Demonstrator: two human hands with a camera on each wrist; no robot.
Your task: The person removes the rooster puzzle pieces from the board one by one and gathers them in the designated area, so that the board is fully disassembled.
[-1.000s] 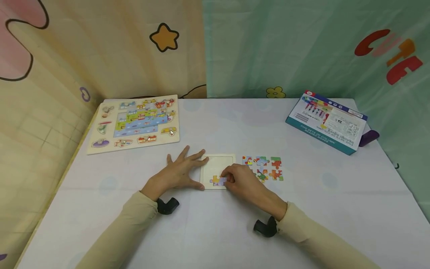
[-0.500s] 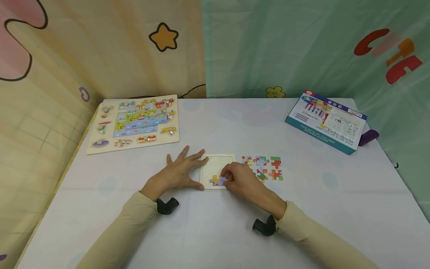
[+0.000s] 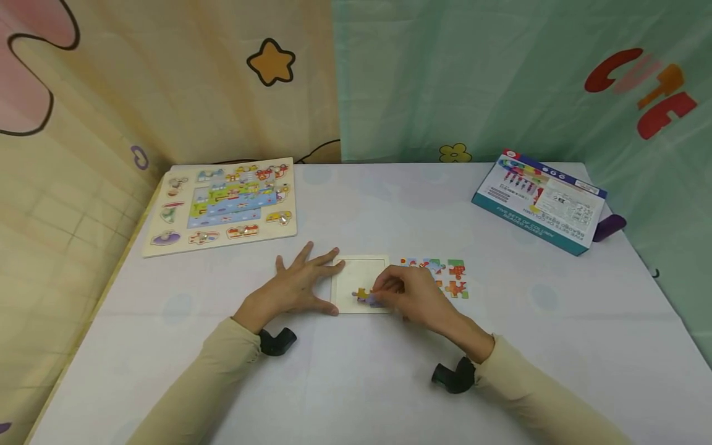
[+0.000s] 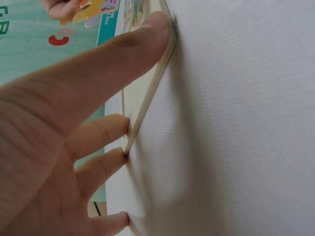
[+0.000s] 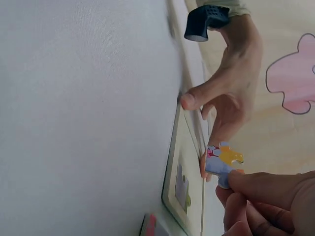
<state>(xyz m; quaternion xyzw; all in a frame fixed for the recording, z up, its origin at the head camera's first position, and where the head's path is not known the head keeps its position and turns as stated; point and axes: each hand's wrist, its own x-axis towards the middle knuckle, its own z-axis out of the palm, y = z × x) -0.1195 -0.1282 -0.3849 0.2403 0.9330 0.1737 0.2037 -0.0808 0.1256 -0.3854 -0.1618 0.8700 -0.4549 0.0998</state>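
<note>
My right hand (image 3: 411, 293) pinches a yellow and lilac jigsaw piece (image 3: 363, 295) between thumb and fingers. In the right wrist view this jigsaw piece (image 5: 221, 157) is raised above the pale puzzle tray (image 3: 356, 272). Another piece, lilac and green (image 5: 181, 189), lies in the tray near one corner; my right hand hides it in the head view. My left hand (image 3: 297, 284) is spread at the tray's left side, thumb on its near corner and fingertips along the edge, as the thumb (image 4: 147, 37) shows in the left wrist view.
Several loose jigsaw pieces (image 3: 457, 289) lie in rows right of the tray, partly behind my right hand. A wooden knob puzzle board (image 3: 222, 247) with a picture sheet on it is at the back left. At the back right are a box (image 3: 539, 204) and a purple object (image 3: 610, 227).
The right hand has lifted the yellow and lilac jigsaw piece from the tray's near edge, tilting it and shifting slightly right. The left hand has stayed in place.
</note>
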